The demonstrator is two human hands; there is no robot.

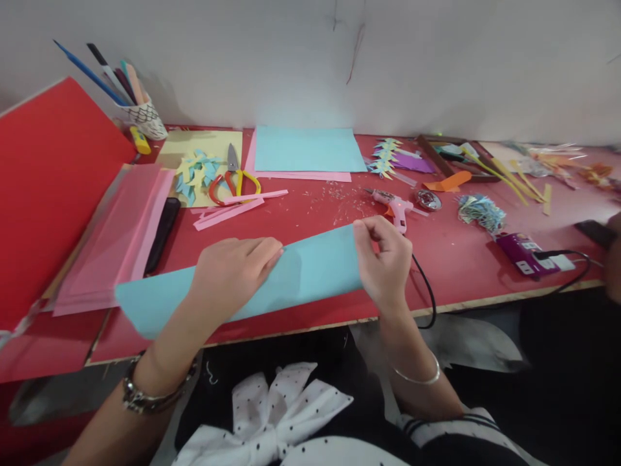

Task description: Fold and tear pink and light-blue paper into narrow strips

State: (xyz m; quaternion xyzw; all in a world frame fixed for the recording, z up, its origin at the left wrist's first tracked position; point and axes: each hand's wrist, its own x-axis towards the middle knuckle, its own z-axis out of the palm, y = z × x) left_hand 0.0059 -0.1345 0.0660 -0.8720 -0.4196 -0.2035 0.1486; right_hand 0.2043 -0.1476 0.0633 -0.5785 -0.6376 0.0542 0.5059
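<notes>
A long sheet of light blue paper [310, 272] slants across the front of the red table, its right end higher than its left. It looks folded along its length. My left hand [237, 268] lies over its middle, fingers closed together at the far edge; the fingertips are partly hidden. At the right end, my right hand [383, 259] pinches the far corner between thumb and fingers. Behind the sheet are pink paper strips [233, 210] and scissors [235, 175] with red and yellow handles. Just beyond my right hand lies a pink glue gun [395, 207].
Pink paper sheets [111, 233] and a red board [58, 175] stand at left, near a pen cup [145, 116]. Blue sheets [310, 149] lie at the back. A purple power socket [526, 255] with cords sits right. Another person's hand [614, 259] shows at the right edge.
</notes>
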